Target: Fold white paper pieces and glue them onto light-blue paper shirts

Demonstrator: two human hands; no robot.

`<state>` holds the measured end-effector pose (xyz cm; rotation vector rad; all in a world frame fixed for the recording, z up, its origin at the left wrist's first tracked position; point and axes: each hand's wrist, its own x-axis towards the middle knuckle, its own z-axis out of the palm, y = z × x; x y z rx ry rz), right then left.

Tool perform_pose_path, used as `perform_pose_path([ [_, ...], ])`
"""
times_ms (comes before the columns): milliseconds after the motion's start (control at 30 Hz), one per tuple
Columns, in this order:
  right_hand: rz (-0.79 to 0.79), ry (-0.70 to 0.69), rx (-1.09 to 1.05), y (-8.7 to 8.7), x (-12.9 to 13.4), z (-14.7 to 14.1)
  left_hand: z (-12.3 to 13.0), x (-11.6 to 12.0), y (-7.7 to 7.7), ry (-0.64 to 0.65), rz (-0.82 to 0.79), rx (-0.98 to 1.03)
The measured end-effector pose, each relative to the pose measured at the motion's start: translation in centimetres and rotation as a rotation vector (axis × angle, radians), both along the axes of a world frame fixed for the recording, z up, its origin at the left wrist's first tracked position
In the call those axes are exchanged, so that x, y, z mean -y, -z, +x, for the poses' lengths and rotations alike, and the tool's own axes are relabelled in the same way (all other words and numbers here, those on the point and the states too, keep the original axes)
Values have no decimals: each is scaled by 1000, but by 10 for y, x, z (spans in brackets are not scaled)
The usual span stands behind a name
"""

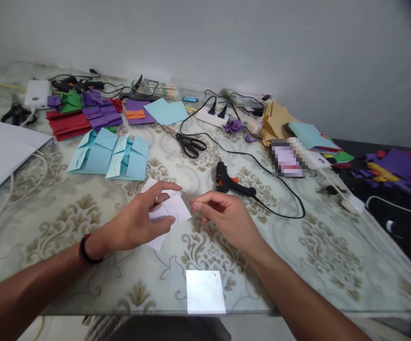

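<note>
My left hand [139, 215] rests over a folded white paper [179, 208], with thumb and fingers spread across it. Parts of the paper stick out above and below that hand. Just right of the paper's corner, my right hand [227, 215] has its thumb and fingertips pinched together; anything between them is too small to make out. A black glue gun [230, 181] lies behind my right hand, its nozzle pointing away. To the back left are folded light blue papers [111, 154]. Near the front edge lies a bright white square [205, 291].
Black-handled scissors [190, 144] lie behind the glue gun, whose cable loops to the right. A white power strip [211, 116] is farther back. Red folded papers [67, 125] and purple ones [102, 113] lie at back left. White sheets [6, 151] cover the left edge.
</note>
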<state>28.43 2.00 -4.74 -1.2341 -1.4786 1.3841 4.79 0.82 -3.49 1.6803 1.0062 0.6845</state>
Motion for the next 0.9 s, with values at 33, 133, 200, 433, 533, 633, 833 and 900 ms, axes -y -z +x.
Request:
perform_pose_path([
  [33,3,12,11,-1,0,0,0,0,0,2,1,4],
  [133,26,34,12,-5,1,1,-1,0,0,-3,8,-13],
  [200,46,39,2,-7,2,1,-2,-1,1,2,12,-21],
  [433,38,-7,-86,-8,0,1,-3,0,2,9,49,-42],
  [533,40,-21,-133,-4,-1,1,-3,0,2,3,54,-58],
  [633,30,-17,-192,2,-1,3,-3,-1,2,2,42,-57],
  [833,53,-52,-253,0,0,3,-3,0,0,15,42,-38],
  [900,61,-69,-262,-4,1,2,-3,0,1,17,41,-28],
])
